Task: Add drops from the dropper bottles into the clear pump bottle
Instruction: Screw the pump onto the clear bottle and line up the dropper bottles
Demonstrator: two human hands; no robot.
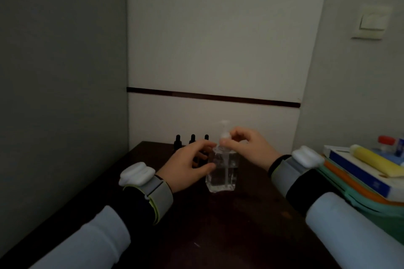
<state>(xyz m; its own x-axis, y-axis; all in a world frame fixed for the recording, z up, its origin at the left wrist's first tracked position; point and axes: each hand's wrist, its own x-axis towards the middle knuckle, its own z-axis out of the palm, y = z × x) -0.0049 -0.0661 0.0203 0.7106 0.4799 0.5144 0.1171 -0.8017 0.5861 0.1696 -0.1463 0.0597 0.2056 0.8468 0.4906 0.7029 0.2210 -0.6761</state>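
The dark surface (pixel 218 225) ran in front of me into a corner of pale walls, and a stack of books and folders (pixel 367 179) sat off to my right with a yellow tube (pixel 376 160) lying on top. Near the middle of the surface stood the clear pump bottle (pixel 222 172), upright and holding clear liquid to about two thirds of its height, its pump top (pixel 224 132) in place on the neck.

My left hand (pixel 185 168) curled around the left side of the bottle, thumb low against its body and fingers (pixel 207 144) up at the shoulder, loosely closed to steady it. My right hand (pixel 249 148) came in from the other side, its fingertips (pixel 225 142) pinched around the collar just under the pump head, a grip I judged fit for unscrewing the top.

Behind my left hand, toward the back wall, stood three small dark dropper bottles (pixel 192 141) in a row, caps on, partly hidden by my knuckles and well out of my grasp.

By my reckoning the task had barely begun: the pump bottle was not yet opened, no dropper was in hand, and every drop remained to be added.
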